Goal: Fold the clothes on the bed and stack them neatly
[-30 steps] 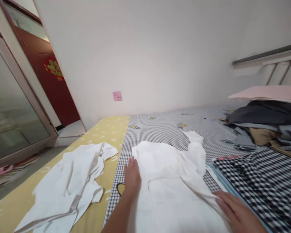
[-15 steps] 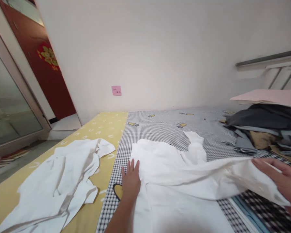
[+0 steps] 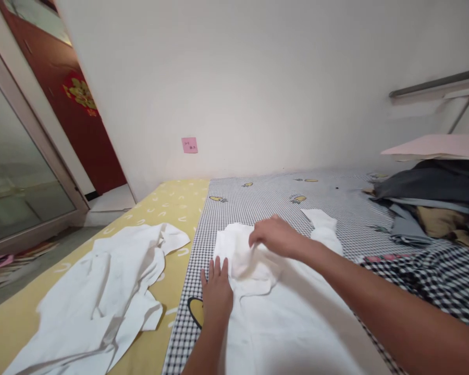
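Observation:
A white long-sleeved shirt (image 3: 293, 317) lies on the checked part of the bedspread. My left hand (image 3: 217, 291) rests flat on its left edge, fingers spread. Over the shirt's upper part, my right hand (image 3: 275, 237) pinches a white sleeve (image 3: 254, 271) that is folded across the body in a loose bunch. The other sleeve (image 3: 324, 229) sticks out at the far right, beyond my right forearm. To the left, a second white garment (image 3: 101, 291) lies crumpled, apart from both hands.
Yellow patterned bedding (image 3: 183, 198) borders the checked bedspread (image 3: 266, 203). Folded dark and tan clothes (image 3: 445, 187) are stacked at the right, under a pink board (image 3: 437, 146). Nearer lies a black-and-white checked cloth (image 3: 449, 281). A pink note (image 3: 189, 145) sticks to the wall.
My right hand has carried the sleeve from the far right leftward over the shirt's upper part. My left hand has stayed on the shirt's edge.

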A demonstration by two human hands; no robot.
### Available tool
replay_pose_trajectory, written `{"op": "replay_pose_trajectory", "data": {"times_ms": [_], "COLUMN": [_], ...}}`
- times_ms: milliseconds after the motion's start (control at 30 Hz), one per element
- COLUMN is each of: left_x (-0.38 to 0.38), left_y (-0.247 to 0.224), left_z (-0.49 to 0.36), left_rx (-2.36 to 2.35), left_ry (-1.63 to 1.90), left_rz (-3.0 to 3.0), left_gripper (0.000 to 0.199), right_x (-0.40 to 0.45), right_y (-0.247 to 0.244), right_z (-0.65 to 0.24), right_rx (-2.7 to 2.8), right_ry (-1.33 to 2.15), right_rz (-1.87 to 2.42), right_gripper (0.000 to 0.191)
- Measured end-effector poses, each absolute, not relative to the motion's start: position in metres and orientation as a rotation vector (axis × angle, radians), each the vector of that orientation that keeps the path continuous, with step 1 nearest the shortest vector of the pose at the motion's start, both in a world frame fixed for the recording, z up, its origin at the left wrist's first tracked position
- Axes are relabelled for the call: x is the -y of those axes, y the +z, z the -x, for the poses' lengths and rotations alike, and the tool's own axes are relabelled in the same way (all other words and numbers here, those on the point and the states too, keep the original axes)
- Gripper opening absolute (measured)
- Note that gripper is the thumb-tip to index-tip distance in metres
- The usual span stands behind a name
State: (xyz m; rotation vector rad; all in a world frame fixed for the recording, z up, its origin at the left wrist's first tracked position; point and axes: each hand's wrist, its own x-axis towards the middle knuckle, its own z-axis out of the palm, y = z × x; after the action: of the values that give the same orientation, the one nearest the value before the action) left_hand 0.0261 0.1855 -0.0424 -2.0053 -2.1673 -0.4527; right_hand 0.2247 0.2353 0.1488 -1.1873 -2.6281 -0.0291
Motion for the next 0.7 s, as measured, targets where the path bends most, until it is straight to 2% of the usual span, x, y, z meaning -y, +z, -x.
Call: {"op": "replay_pose_trajectory", "data": {"times_ms": [100, 200, 333, 433, 567, 667, 700], "left_x": [-0.185, -0.185, -0.184, -0.185, -0.188, -0.192, -0.193], "left_y": [-0.040, -0.039, -0.040, -0.043, -0.049, -0.052, -0.053], "left_z": [-0.027, -0.027, -0.027, -0.026, -0.026, -0.026, -0.026], "left_rx": [2.175, 2.181, 2.179, 2.181, 2.151, 2.131, 2.127], "left_ry": [-0.442, -0.448, -0.457, -0.462, -0.483, -0.472, -0.454], "left_rz": [2.009, 2.022, 2.022, 2.013, 1.985, 1.949, 1.939], "left_gripper": [0.066, 0.064, 0.065, 0.067, 0.067, 0.065, 0.064], "right_x": [-0.224, -0.217, -0.225, -0.240, -0.255, -0.245, -0.237], "right_y": [0.127, 0.114, 0.113, 0.125, 0.159, 0.180, 0.183], "right_z": [-0.223, -0.226, -0.247, -0.292, -0.381, -0.436, -0.449], "right_rx": [2.792, 2.582, 2.257, 2.105, 1.888, 2.056, 2.139], "right_ry": [0.026, 0.129, 0.182, 0.073, -0.039, -0.251, -0.330], "right_rz": [1.184, 1.325, 1.455, 1.553, 1.965, 1.963, 1.929], "right_gripper": [0.038, 0.031, 0.031, 0.029, 0.027, 0.015, 0.017]}}
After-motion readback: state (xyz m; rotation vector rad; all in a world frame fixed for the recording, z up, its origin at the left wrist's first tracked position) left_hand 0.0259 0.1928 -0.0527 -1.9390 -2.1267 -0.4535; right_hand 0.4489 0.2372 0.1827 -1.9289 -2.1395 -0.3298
